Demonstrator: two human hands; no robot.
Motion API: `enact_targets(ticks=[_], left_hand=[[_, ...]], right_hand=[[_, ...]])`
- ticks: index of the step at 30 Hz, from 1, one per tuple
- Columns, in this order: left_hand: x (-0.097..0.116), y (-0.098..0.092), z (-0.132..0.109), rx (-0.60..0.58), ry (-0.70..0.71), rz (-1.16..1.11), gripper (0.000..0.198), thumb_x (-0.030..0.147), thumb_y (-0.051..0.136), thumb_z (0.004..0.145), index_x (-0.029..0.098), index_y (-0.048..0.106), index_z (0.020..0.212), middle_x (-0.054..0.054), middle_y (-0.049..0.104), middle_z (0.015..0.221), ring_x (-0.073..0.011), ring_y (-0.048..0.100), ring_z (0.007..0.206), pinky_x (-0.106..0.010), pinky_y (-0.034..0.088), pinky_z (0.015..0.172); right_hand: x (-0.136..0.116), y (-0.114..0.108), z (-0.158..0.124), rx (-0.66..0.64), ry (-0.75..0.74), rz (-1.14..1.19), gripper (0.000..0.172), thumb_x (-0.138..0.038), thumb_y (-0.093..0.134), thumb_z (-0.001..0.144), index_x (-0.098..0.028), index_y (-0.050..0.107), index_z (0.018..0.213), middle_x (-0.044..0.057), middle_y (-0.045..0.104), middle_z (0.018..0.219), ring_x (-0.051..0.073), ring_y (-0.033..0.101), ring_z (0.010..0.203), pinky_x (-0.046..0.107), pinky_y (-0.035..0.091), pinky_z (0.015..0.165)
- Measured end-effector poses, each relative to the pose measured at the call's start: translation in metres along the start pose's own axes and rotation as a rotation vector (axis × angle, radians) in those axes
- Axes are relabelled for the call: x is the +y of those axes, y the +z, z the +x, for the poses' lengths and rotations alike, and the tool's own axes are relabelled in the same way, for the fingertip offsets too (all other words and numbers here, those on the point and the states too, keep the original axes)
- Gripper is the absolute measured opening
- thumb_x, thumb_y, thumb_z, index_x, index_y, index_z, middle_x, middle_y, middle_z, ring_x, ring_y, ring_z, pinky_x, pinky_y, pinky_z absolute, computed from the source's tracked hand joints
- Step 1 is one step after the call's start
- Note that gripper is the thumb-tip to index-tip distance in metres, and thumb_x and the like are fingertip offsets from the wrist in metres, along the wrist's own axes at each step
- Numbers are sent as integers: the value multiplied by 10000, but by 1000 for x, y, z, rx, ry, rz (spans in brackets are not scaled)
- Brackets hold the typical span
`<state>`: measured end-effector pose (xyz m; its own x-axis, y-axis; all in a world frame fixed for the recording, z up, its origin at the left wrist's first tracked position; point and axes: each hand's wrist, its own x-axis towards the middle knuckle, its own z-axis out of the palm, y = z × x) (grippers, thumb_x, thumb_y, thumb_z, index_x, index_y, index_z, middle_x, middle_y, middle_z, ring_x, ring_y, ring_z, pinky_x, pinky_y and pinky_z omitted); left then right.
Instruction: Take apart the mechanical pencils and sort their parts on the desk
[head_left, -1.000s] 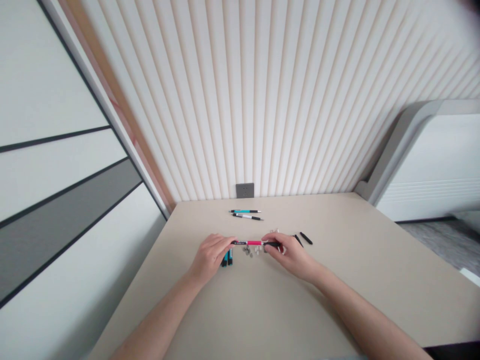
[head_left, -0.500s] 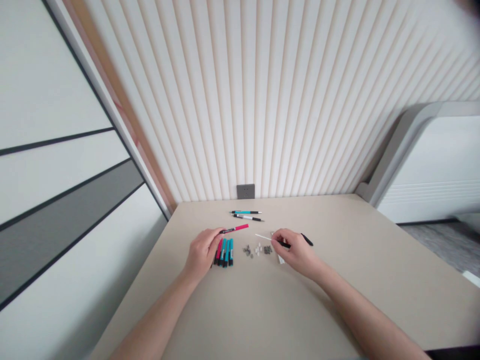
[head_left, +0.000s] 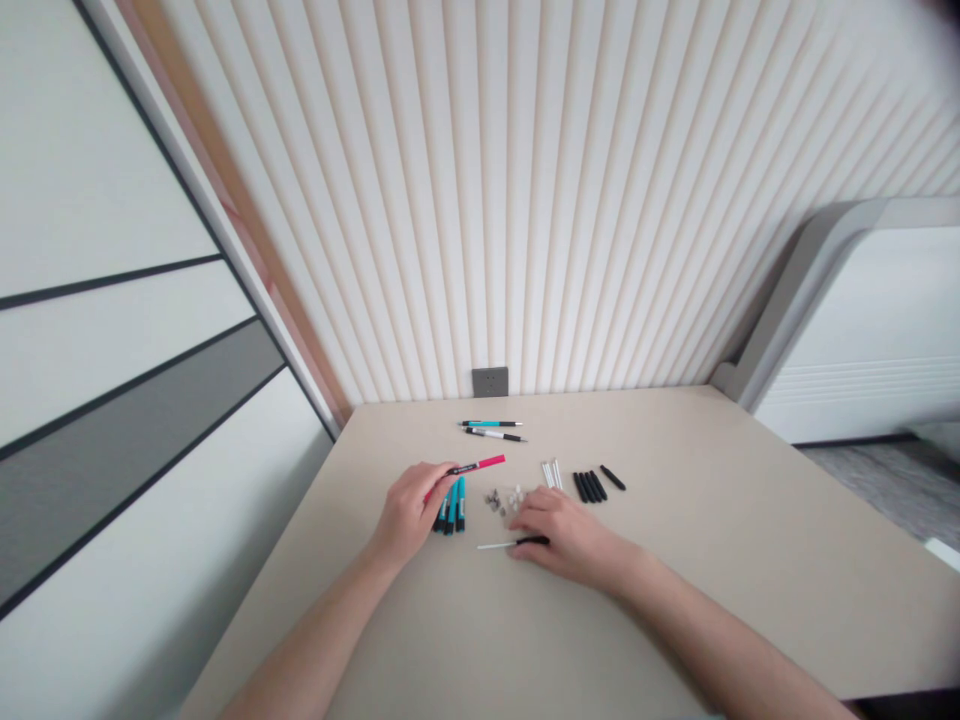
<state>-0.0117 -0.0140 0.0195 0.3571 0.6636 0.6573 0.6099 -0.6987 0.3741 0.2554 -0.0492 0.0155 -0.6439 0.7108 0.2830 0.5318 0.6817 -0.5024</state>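
Since the earlier frame, the right hand [head_left: 570,540] has slid down toward the person, closed over a thin white-and-black refill [head_left: 517,542], just below the small parts [head_left: 502,498]. The left hand [head_left: 411,512] grips a pink pen [head_left: 476,465], its tip pointing past the parts' upper side. Teal pens [head_left: 450,510] lie left of the parts, under the left hand's fingers. White tubes [head_left: 551,474] and black barrels [head_left: 589,487] lie right of them, with two finished pens [head_left: 491,428] beyond them on the table [head_left: 675,600].
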Motion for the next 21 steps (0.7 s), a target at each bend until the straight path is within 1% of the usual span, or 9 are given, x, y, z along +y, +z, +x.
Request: enact_targets(ticks=[2, 4, 6, 8, 12, 18, 21], left_hand=[[2, 0, 0, -36, 19, -6, 195, 244, 487, 961, 183, 643, 1060, -65, 702, 896, -171, 653, 810, -285, 514, 745], [4, 1, 0, -87, 49, -16, 186, 240, 497, 959, 183, 643, 1058, -59, 696, 865, -166, 639, 785, -283, 507, 731], [6, 2, -1, -133, 92, -26, 182, 247, 509, 955, 186, 649, 1054, -57, 694, 839, -165, 628, 771, -285, 501, 722], [9, 3, -1, -162, 140, -34, 181, 258, 515, 953, 189, 657, 1041, -59, 697, 829, -167, 625, 772, -299, 497, 738], [14, 4, 0, -185, 191, -76, 164, 259, 534, 940, 181, 666, 999, -59, 693, 806, -167, 618, 760, -320, 491, 781], [16, 2, -1, -143, 181, -174, 94, 222, 573, 903, 179, 655, 917, -33, 660, 737, -158, 589, 721, -337, 479, 805], [17, 2, -2, -118, 161, -217, 74, 209, 585, 885, 175, 651, 881, -26, 642, 708, -154, 575, 697, -332, 483, 786]], right_hand=[[1, -3, 1, 111, 98, 38, 215, -338, 571, 910, -209, 651, 1062, 73, 654, 928, 218, 580, 919, 349, 436, 852], [2, -5, 1, 231, 211, 126, 269, -330, 519, 937, -214, 598, 1166, 69, 652, 960, 193, 583, 872, 330, 455, 809], [3, -6, 2, 286, 267, 235, 347, -343, 511, 940, -224, 533, 1265, 63, 650, 998, 164, 581, 806, 297, 471, 741], [3, -5, 2, 271, 266, 308, 373, -358, 525, 930, -228, 531, 1280, 58, 657, 1006, 153, 580, 780, 279, 473, 704], [-1, 1, 5, 187, 252, 368, 284, -353, 510, 933, -216, 641, 1145, 49, 688, 966, 167, 593, 813, 268, 469, 689], [-6, 5, 5, 83, 250, 417, 256, -337, 501, 933, -209, 691, 1046, 24, 686, 857, 160, 571, 740, 248, 446, 659], [-7, 6, 5, 39, 224, 447, 252, -333, 497, 936, -215, 694, 1040, 14, 683, 867, 157, 566, 744, 245, 437, 674]])
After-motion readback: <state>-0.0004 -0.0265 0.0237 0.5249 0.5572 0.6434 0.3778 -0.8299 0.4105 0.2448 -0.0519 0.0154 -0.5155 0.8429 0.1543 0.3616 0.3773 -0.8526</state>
